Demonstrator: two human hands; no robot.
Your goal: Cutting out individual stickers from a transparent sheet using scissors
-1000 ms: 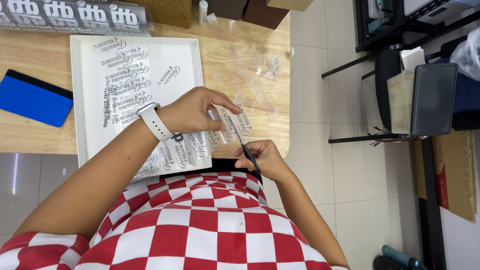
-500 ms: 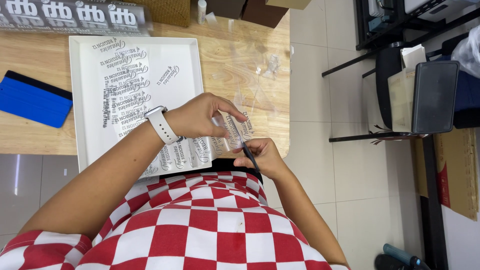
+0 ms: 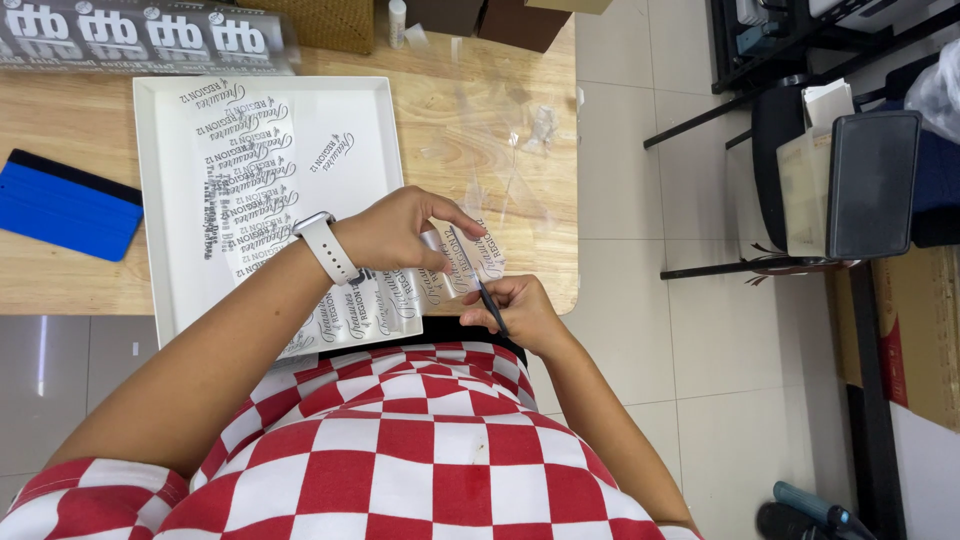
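Moved: barely anything; my left hand (image 3: 400,232) has crept slightly along the decal strip (image 3: 450,262).
Left grip: fingers pinched on the strip, pressing it at the table (image 3: 480,140) edge.
Right grip: right hand (image 3: 520,312) closed round a thin dark tool (image 3: 490,305), tip at the strip.
Sheet: lettered sheet (image 3: 250,190) lies on the white tray (image 3: 375,130).
Risk: I judge the tip could tear the lettering if the strip slips.
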